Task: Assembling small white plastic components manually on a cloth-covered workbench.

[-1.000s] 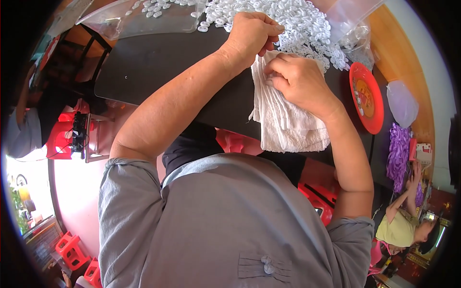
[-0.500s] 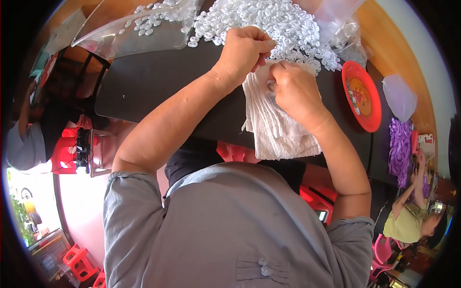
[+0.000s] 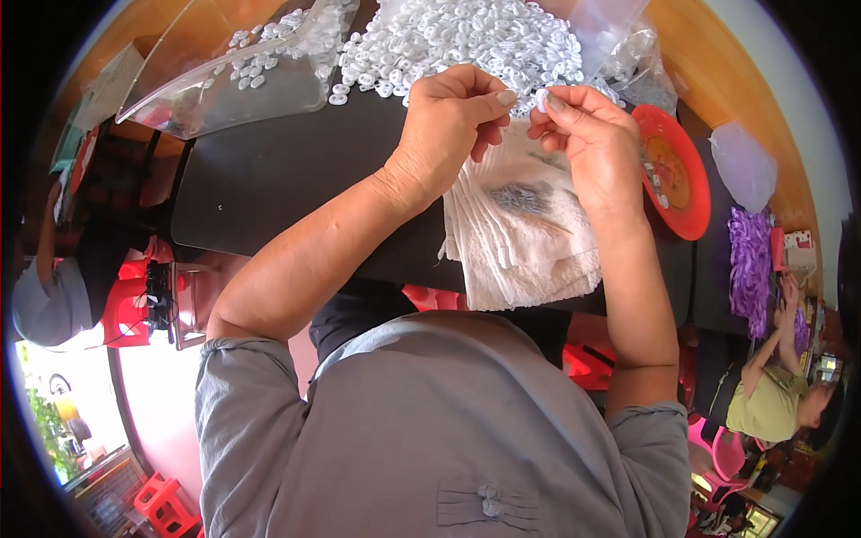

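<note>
Above a folded white towel, my two hands face each other with fingertips close together. My left hand is closed in a pinch; what it holds, if anything, is too small to make out. Between thumb and fingers, my right hand pinches a small white oval piece. A patch of thin grey metal bits, too fine to name, lies on the towel below. Just beyond my hands is a large heap of small white oval pieces with holes.
A red plate with small bits on it stands right of the towel. At the far left, a clear plastic tub lies tilted with white pieces in it. Purple strips lie farther right, near another person. The black table carries it all.
My right hand has lifted off the towel and turned toward my left hand, now with a white piece in its fingertips. The grey bits on the towel have come into view.
</note>
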